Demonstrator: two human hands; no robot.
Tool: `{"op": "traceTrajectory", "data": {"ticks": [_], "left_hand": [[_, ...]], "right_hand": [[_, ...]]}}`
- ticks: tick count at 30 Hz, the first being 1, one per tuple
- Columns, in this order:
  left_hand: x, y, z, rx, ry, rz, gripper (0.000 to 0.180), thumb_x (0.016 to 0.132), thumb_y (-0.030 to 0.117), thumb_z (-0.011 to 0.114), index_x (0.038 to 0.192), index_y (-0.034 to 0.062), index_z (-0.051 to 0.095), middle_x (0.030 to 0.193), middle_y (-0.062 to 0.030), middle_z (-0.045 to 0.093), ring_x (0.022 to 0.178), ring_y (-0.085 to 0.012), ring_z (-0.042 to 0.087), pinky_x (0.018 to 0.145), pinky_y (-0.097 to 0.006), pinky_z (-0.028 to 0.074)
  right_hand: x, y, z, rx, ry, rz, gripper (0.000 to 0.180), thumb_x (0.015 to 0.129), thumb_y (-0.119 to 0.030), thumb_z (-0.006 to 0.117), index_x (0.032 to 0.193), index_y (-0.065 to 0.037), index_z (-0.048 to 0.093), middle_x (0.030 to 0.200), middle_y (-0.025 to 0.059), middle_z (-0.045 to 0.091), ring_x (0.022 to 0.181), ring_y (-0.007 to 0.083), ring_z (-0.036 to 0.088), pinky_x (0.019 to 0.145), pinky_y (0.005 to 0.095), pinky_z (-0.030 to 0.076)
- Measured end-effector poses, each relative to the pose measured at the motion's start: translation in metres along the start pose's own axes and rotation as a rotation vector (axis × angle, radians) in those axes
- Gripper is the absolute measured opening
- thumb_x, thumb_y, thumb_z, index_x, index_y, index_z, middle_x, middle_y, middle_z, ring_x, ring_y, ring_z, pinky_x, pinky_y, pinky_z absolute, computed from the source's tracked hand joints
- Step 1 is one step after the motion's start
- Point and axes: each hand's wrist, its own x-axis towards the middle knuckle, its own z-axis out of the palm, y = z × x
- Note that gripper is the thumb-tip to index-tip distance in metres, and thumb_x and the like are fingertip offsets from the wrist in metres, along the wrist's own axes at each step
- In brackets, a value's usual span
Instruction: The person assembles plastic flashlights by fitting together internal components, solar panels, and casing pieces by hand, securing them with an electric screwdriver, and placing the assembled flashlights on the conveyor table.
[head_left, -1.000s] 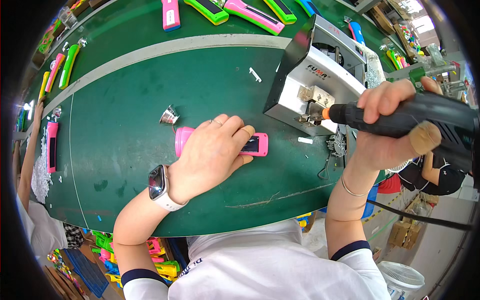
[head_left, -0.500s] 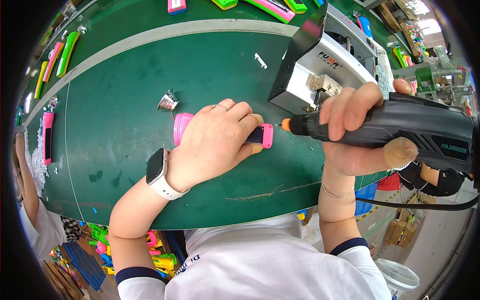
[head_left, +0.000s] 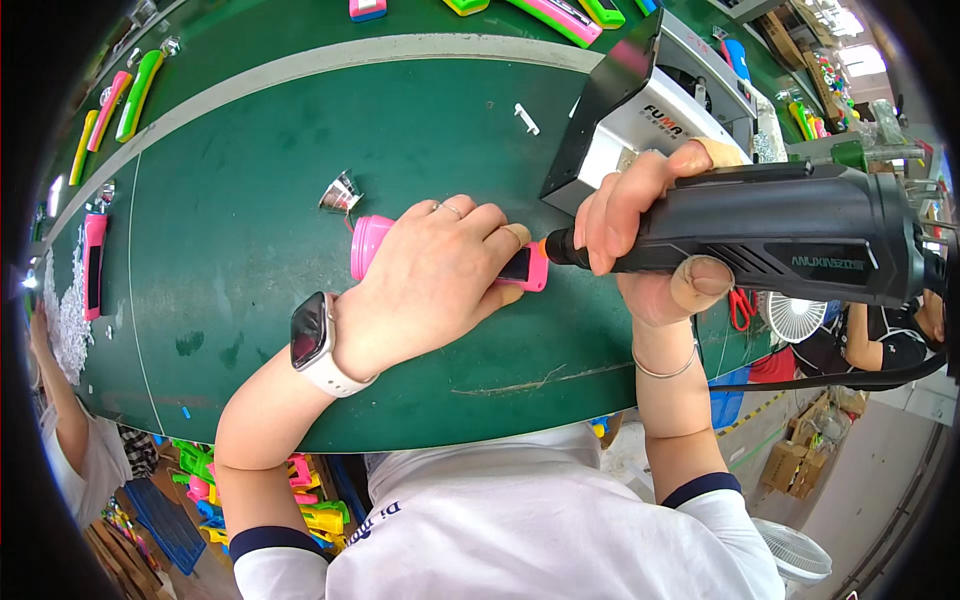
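My left hand (head_left: 435, 258) is closed over a pink flashlight (head_left: 371, 246) lying on the green tabletop, covering most of its body. Its round head sticks out on the left, and its end with a black panel shows on the right. A silver reflector (head_left: 341, 193) sits beyond the flashlight head, joined to it by a thin wire. With my right hand (head_left: 650, 230) I grip a black electric screwdriver (head_left: 770, 230), held level. The screwdriver's orange tip meets the flashlight's right end; the bit itself is hidden there.
A silver and black box-shaped machine (head_left: 640, 110) stands at the back right. A small white plastic part (head_left: 526, 119) lies left of it. More flashlights (head_left: 140, 95) lie at the far left. Red-handled scissors (head_left: 742, 309) are near the right edge. A dark cable (head_left: 830, 379) trails at right.
My right hand has brought the screwdriver left, so its tip now reaches the flashlight's end. My left hand keeps its hold, nearly unmoved.
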Motion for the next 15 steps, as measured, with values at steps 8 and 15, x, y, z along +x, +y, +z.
{"op": "traceTrajectory", "data": {"ticks": [8,15], "left_hand": [[0.0,-0.002,0.003,0.238,0.087,-0.068,0.056,0.068,0.023,0.073,0.118,0.0085,0.055,0.094,-0.0036,0.059,0.086,-0.021,0.056,0.072,-0.034,0.044],[-0.006,-0.01,-0.01,0.224,0.031,-0.096,0.049,0.07,0.025,0.073,0.111,0.0052,0.057,0.087,-0.0062,0.06,0.082,-0.0235,0.056,0.072,-0.034,0.045]], "right_hand": [[0.008,-0.058,-0.029,-0.372,0.122,-0.46,0.065,0.084,-0.061,0.051,0.127,-0.013,0.042,0.072,0.0034,0.049,0.052,0.0145,0.047,0.053,0.0332,0.042],[0.029,-0.047,-0.041,0.034,0.279,-0.189,0.059,0.091,-0.054,0.044,0.124,-0.005,0.04,0.069,0.007,0.05,0.05,0.0146,0.047,0.052,0.0331,0.044]]}}
